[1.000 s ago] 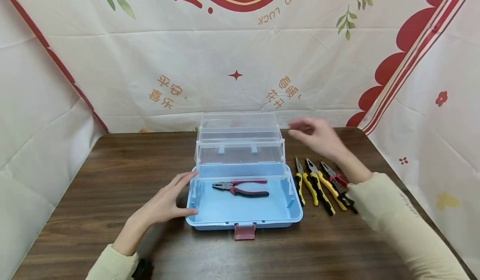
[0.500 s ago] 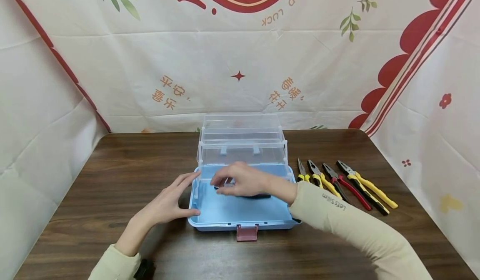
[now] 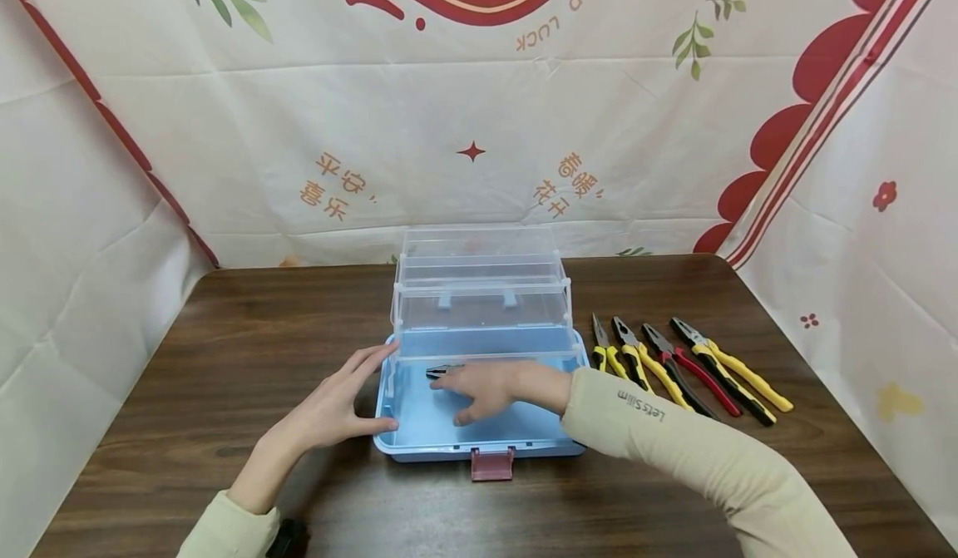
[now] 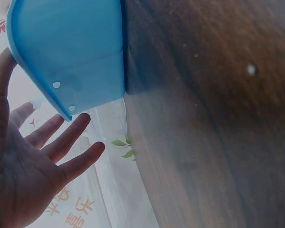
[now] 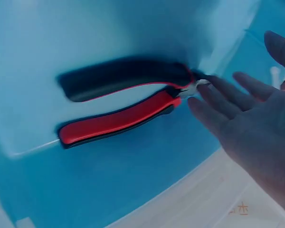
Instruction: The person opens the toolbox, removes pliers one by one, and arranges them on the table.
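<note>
A pair of combination pliers (image 3: 439, 372) with red and black handles lies in the light blue toolbox (image 3: 419, 435). My right hand (image 3: 486, 386) is over these pliers with its fingers extended, and hides most of them in the head view. In the right wrist view both plier handles (image 5: 121, 118) show whole, and the right fingers reach the metal head; whether they touch it I cannot tell. My left hand (image 3: 329, 408) spreads its fingers and thumb against the toolbox's left side, holding nothing. Its fingers (image 4: 69, 137) are at the blue rim in the left wrist view.
Clear trays (image 3: 482, 292) stand unfolded at the toolbox's back, with a pink latch (image 3: 491, 464) hanging in front. Several pliers lie in a row on the right, including needle-nose pliers (image 3: 601, 335) and red-black pliers (image 3: 707, 383). A printed cloth (image 3: 471, 101) hangs behind the wooden table (image 3: 284, 325).
My right hand has moved left from beside the trays into the toolbox, over the pliers. Its fingers were curled half a second ago and are now extended. The left hand has stayed put.
</note>
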Demonstrator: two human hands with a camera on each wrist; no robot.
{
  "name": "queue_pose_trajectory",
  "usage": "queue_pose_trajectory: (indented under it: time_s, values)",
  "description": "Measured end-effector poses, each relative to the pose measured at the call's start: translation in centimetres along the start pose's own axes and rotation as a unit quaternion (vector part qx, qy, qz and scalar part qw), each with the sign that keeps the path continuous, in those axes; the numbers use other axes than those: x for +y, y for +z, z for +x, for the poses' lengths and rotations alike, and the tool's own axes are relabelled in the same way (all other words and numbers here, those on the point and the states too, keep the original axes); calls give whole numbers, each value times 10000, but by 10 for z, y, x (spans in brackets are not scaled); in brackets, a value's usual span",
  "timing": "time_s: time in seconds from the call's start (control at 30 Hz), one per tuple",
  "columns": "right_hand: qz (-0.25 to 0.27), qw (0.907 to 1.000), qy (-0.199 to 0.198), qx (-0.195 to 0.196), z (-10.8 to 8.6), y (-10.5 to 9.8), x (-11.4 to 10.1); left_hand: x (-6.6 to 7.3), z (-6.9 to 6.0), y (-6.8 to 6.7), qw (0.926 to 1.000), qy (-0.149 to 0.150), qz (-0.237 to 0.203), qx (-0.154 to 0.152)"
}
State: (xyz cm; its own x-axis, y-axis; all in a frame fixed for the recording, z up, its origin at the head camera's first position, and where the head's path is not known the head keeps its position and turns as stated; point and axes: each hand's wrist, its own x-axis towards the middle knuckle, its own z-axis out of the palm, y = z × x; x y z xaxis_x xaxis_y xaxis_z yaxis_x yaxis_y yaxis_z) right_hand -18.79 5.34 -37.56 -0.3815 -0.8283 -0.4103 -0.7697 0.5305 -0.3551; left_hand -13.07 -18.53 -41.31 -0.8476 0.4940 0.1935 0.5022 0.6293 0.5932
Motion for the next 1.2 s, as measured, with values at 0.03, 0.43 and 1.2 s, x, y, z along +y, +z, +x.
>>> queue_pose_trajectory:
  time_s: [0.03,0.43,1.2]
  values:
    - [-34,9998,176,-81,0,1,1,0,0,0,10000,-22,-9,-6]
    - [67,9880,1512,-302,-1,7,3,1,1,1,9999,-100,-22,-14]
    - [-626,9900,1249,-199,-2,12,4,0,-1,2,9998,-171,35,-1]
